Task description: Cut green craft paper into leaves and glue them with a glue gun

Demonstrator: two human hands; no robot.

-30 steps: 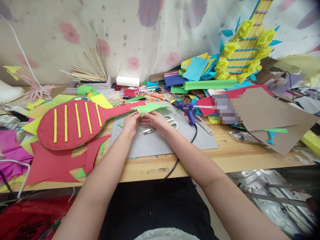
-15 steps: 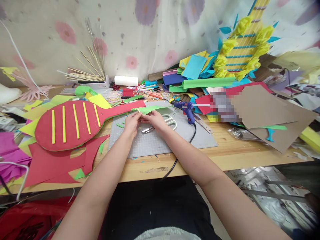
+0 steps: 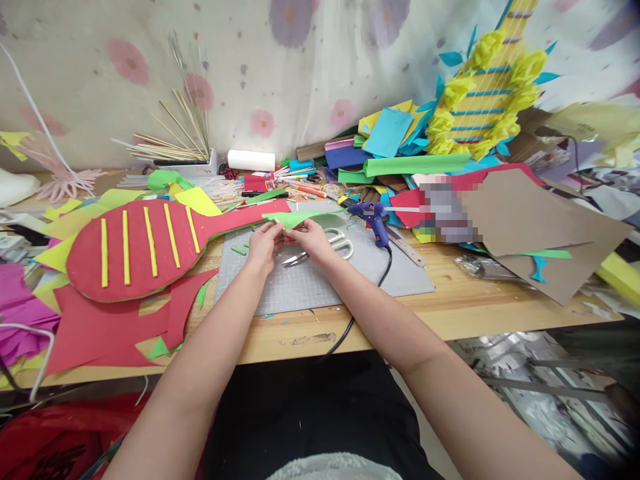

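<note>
At the middle of the cutting mat (image 3: 320, 293), my left hand (image 3: 264, 248) and my right hand (image 3: 311, 240) meet with their fingertips pinched together. Both are closed on a piece of green craft paper (image 3: 310, 217), which spreads out behind the fingers to the right. What lies right between the fingertips is mostly hidden. White-handled scissors (image 3: 342, 248) lie beneath my right wrist, blades pointing left. A few short green pieces (image 3: 239, 251) rest left of my left hand. Further left lies a red guitar-shaped cutout (image 3: 135, 250) with yellow strips across its body.
A blue glue gun (image 3: 373, 217) lies right of my hands, its black cord (image 3: 387, 270) running over the table's front edge. Near it is a metal ruler (image 3: 406, 247). Behind are sticks (image 3: 173, 147), a white roll (image 3: 251, 161) and an upright yellow guitar model (image 3: 483, 100). Brown sheets (image 3: 540, 213) lie right.
My hands keep their pinch, with only very slight finger movement on the green paper. The view has shifted slightly; other things lie as before.
</note>
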